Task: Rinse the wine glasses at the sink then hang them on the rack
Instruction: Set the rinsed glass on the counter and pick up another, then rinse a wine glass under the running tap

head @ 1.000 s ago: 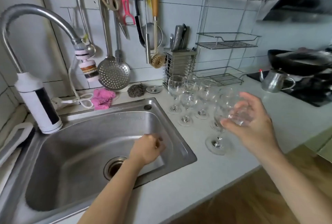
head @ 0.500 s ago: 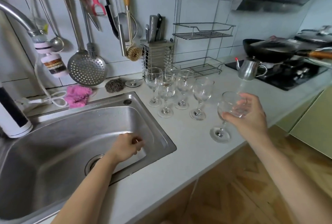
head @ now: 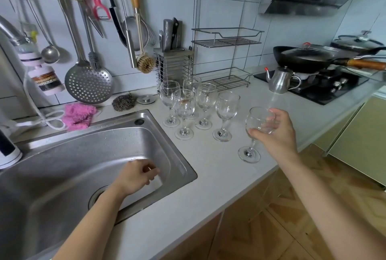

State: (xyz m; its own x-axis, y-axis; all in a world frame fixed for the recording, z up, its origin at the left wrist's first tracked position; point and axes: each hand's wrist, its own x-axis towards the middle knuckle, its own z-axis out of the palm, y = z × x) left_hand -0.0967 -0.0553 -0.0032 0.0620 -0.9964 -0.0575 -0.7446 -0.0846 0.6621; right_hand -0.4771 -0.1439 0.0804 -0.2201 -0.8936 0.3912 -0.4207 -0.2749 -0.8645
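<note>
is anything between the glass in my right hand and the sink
Nothing directly. The five other glasses stand further back; bare counter lies between the held glass and the sink. The left hand is in the basin.

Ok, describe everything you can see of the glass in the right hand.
The glass is clear and looks empty: rounded bowl, thin stem, round flat foot. The right hand grips the bowl, fingers curled round it. The glass leans slightly, bowl right of the foot. The foot is on or just above the counter near its front edge; I cannot tell which. It is apart from the five other glasses.
</note>
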